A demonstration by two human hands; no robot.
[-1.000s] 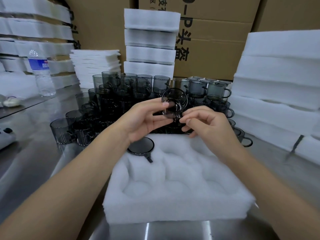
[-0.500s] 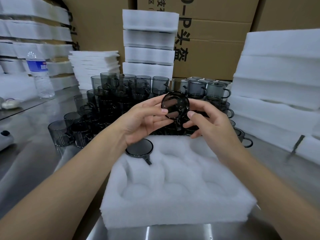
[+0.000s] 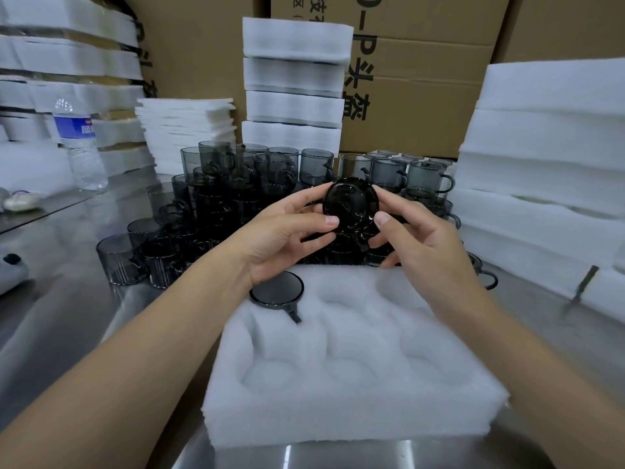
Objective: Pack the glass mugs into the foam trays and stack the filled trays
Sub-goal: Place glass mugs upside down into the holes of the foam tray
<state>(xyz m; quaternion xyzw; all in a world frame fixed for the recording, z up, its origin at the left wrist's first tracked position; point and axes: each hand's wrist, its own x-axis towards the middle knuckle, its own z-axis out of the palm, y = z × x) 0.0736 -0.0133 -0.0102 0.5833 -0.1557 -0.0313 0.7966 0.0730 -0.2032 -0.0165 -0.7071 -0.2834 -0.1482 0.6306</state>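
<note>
Steel tabletop (image 3: 67, 316) runs back to cardboard boxes (image 3: 422, 96) and stacks of white foam (image 3: 294, 86), with a foam tray (image 3: 355, 384) lying nearest the person. Both hands hold one dark glass mug (image 3: 350, 206) in the air above the tray's far edge, its flat base turned toward the camera. The left hand (image 3: 287, 238) curls round its left side with the thumb pressed on the base, and the right hand (image 3: 422, 245) grips the right side the same way. A second mug (image 3: 276, 290) already sits upside down in the tray's far-left pocket, its handle in the side slot; the other pockets are bare. The grip is by fingertips on smooth glass, and loose mugs (image 3: 236, 184) crowd the table just behind, so a slip would likely knock glass on glass and chip something. Pushing the mug in with its handle off the slot could tear the foam or leave it proud, so a stacked tray would rock. A second ago the mug looked see-through and the right fingers pinched low by the handle. It has since been turned base-forward, while the tray has not moved.
</note>
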